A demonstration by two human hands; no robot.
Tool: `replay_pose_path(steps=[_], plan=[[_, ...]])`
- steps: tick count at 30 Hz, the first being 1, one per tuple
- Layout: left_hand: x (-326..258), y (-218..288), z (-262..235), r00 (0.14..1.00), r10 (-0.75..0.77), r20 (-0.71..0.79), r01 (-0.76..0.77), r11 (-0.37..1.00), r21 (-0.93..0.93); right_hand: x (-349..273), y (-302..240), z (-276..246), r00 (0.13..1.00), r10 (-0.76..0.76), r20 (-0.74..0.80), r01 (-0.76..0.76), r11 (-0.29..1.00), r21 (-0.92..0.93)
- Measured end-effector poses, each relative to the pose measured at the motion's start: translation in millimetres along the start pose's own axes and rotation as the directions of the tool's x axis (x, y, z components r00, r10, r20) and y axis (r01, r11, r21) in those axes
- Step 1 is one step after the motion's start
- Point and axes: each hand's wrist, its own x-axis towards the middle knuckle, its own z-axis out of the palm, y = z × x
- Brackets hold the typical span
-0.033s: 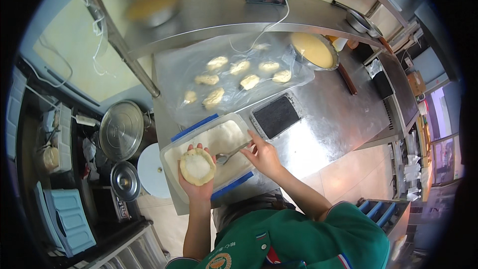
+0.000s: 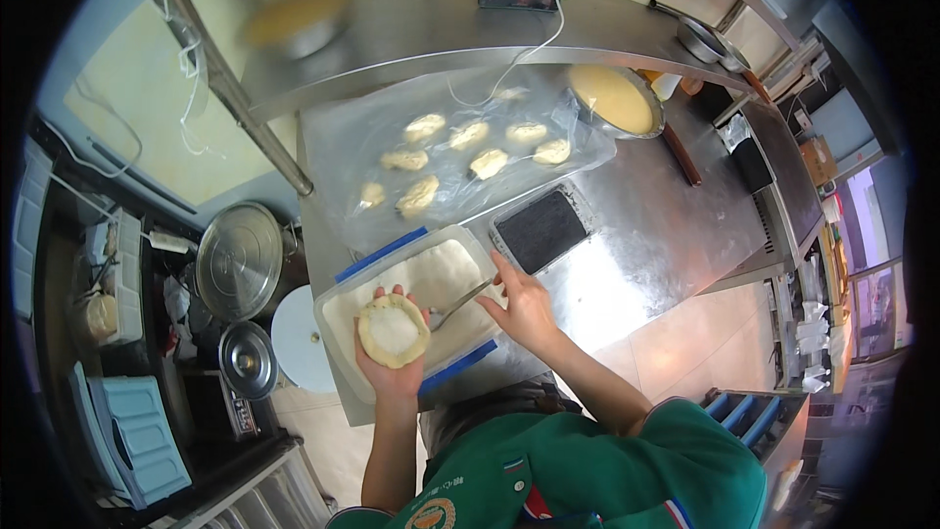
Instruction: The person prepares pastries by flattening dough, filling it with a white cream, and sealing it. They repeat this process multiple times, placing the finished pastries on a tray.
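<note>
While cupped in the left hand [image 2: 392,372], dough round [image 2: 393,330] sits flat on the palm above the plastic tub [image 2: 345,286] of white filling. Right hand [image 2: 524,309] closed on a spoon [image 2: 458,302], bowl toward the round. Advised: keep palm level, load filling centrally, clear of the rim. Filled pieces [image 2: 470,152] farther back on the bench [image 2: 646,235].

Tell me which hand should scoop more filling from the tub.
Right, probably. The right hand already holds the spoon over the tub, while the left hand is occupied cradling the dough round.
</note>
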Motion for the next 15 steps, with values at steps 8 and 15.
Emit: replay_pose_path(steps=[8, 15], plan=[[20.1, -95.2, 35.1, 0.966, -0.256, 0.037, 0.257, 0.966, -0.029, 8.3, 3.3, -64.6, 1.000, 0.008, -0.023, -0.001, 0.956, 0.294], [48.3, -188.9, 46.7, 0.945, -0.311, 0.104, 0.308, 0.950, 0.045, 15.7, 54.0, -126.1, 0.996, 0.060, -0.060, -0.048, 0.982, 0.185]])
